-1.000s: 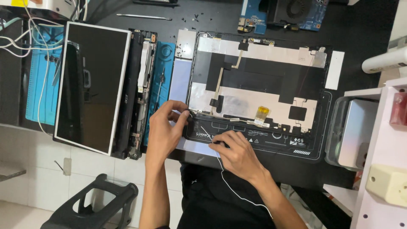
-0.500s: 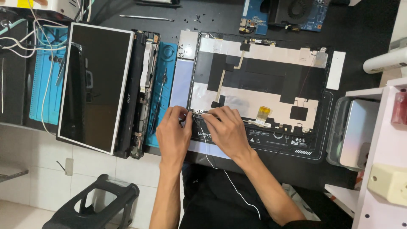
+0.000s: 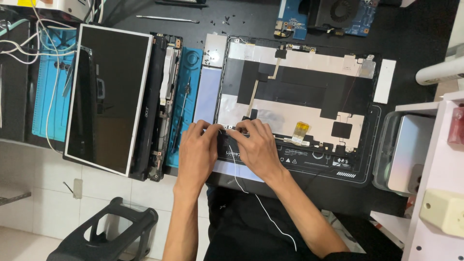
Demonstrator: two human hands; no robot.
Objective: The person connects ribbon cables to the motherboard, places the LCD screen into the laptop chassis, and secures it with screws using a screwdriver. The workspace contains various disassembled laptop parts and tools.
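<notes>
At centre of view, opened laptop lid shell (image 3: 299, 92) lies flat on black worktable (image 3: 415, 38); both hands meet at its lower-left edge. Left hand (image 3: 198, 150) and right hand (image 3: 256, 145) pinch down on thin white wire (image 3: 237, 169) there. Shell likely light, foil fragile: hold by rim. Detached screen panel (image 3: 108, 96) at 9 o'clock, circuit board with fan (image 3: 333, 14) at 12, white shelf (image 3: 435, 193) at 4.

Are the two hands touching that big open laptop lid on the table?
Touching. The head view shows the left hand and right hand pressed flat on the laptop lid at its lower left edge, fingertips with no gap.
</notes>
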